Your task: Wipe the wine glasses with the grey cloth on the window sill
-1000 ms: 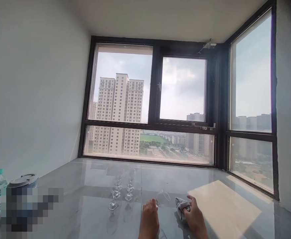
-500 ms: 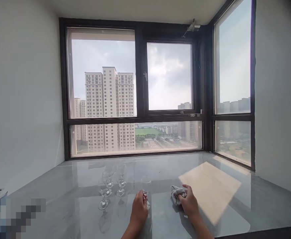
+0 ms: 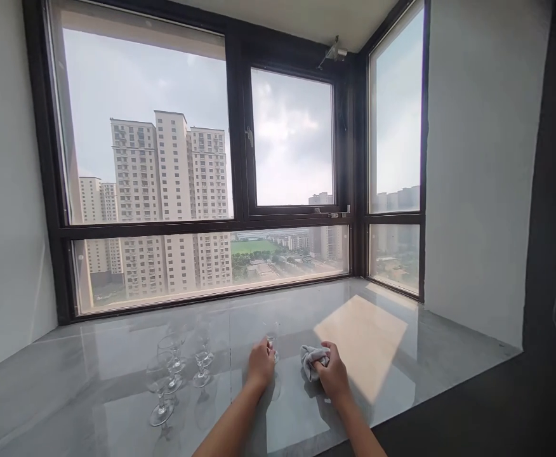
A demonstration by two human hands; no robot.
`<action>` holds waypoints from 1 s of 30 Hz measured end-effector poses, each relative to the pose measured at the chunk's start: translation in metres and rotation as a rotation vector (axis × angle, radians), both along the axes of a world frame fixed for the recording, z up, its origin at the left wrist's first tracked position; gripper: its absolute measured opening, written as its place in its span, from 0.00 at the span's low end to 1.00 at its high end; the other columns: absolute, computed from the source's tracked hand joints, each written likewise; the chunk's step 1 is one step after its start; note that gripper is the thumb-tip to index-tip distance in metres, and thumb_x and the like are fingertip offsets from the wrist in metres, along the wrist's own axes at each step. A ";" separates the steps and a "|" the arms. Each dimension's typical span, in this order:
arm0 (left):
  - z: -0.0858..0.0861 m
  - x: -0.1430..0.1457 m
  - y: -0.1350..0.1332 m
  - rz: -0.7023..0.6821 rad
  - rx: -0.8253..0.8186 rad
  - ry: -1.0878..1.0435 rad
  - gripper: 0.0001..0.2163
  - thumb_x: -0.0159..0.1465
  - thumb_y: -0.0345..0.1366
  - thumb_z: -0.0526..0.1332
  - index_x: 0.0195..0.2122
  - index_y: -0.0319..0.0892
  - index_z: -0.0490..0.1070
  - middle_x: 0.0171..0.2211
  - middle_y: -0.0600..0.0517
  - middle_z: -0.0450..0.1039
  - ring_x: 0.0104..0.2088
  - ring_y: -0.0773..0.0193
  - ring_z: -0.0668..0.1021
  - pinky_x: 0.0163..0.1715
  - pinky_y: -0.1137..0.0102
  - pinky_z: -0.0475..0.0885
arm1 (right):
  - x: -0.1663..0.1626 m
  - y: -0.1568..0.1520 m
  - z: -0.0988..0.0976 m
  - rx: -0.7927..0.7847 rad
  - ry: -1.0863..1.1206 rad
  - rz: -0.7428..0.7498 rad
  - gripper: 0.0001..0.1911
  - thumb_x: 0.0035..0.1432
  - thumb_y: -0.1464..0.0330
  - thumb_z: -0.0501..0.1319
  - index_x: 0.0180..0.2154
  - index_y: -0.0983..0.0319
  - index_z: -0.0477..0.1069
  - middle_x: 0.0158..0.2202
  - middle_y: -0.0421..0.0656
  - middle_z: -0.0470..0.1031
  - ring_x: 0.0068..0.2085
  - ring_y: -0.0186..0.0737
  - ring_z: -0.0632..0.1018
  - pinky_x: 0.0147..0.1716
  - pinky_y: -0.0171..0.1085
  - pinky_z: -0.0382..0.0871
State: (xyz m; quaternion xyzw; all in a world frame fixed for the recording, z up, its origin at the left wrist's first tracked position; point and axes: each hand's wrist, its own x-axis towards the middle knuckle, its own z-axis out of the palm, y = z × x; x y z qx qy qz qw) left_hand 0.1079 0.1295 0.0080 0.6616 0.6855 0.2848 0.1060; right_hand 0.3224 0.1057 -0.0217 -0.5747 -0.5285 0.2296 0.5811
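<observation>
My left hand (image 3: 261, 362) is closed around the stem of a clear wine glass (image 3: 272, 338) that stands upright on the glossy grey marble sill (image 3: 116, 381). Just to its right, my right hand (image 3: 332, 374) grips a crumpled grey cloth (image 3: 310, 359) that rests on the sill. Several more empty wine glasses (image 3: 173, 368) stand in a group to the left of my left hand, apart from it.
Large dark-framed windows (image 3: 240, 190) run along the back and right of the sill, with tower blocks outside. A sunlit patch (image 3: 361, 336) lies on the sill to the right. White walls close both ends; the sill's front edge drops to a dark area at lower right.
The glass went from tilted in my left hand to upright on the sill. The view drew back and turned right, so the bottle and container at the left left the frame.
</observation>
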 end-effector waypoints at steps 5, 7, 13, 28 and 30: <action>0.009 0.018 0.026 -0.008 0.043 0.023 0.12 0.63 0.26 0.59 0.46 0.42 0.74 0.43 0.49 0.79 0.47 0.61 0.78 0.46 0.71 0.65 | 0.001 0.003 -0.003 0.028 -0.025 0.005 0.23 0.45 0.64 0.60 0.46 0.57 0.66 0.34 0.42 0.80 0.34 0.44 0.80 0.36 0.38 0.70; 0.011 0.017 0.021 0.006 0.096 0.035 0.16 0.62 0.25 0.59 0.51 0.41 0.72 0.45 0.49 0.78 0.49 0.60 0.77 0.50 0.69 0.65 | 0.001 0.004 -0.003 0.029 -0.031 0.014 0.23 0.45 0.64 0.59 0.46 0.58 0.66 0.33 0.42 0.80 0.33 0.44 0.80 0.36 0.38 0.70; 0.007 -0.031 -0.041 0.034 0.398 0.100 0.11 0.66 0.28 0.53 0.47 0.43 0.71 0.43 0.49 0.74 0.48 0.58 0.75 0.51 0.65 0.66 | 0.003 0.002 0.002 -0.006 -0.030 0.019 0.25 0.43 0.60 0.60 0.46 0.58 0.67 0.37 0.45 0.81 0.36 0.46 0.80 0.39 0.41 0.71; -0.014 -0.104 -0.088 0.537 0.825 -0.164 0.17 0.64 0.35 0.57 0.53 0.43 0.59 0.50 0.43 0.63 0.55 0.48 0.68 0.55 0.51 0.66 | 0.013 0.000 0.000 -0.096 -0.012 0.035 0.30 0.40 0.53 0.63 0.46 0.58 0.67 0.40 0.47 0.82 0.38 0.49 0.82 0.38 0.41 0.72; -0.015 -0.105 -0.089 0.527 0.810 -0.177 0.17 0.64 0.36 0.57 0.54 0.42 0.60 0.52 0.42 0.63 0.57 0.48 0.68 0.56 0.51 0.65 | 0.012 0.000 0.001 -0.098 -0.019 0.037 0.30 0.40 0.53 0.63 0.46 0.58 0.67 0.40 0.47 0.82 0.38 0.49 0.82 0.39 0.41 0.72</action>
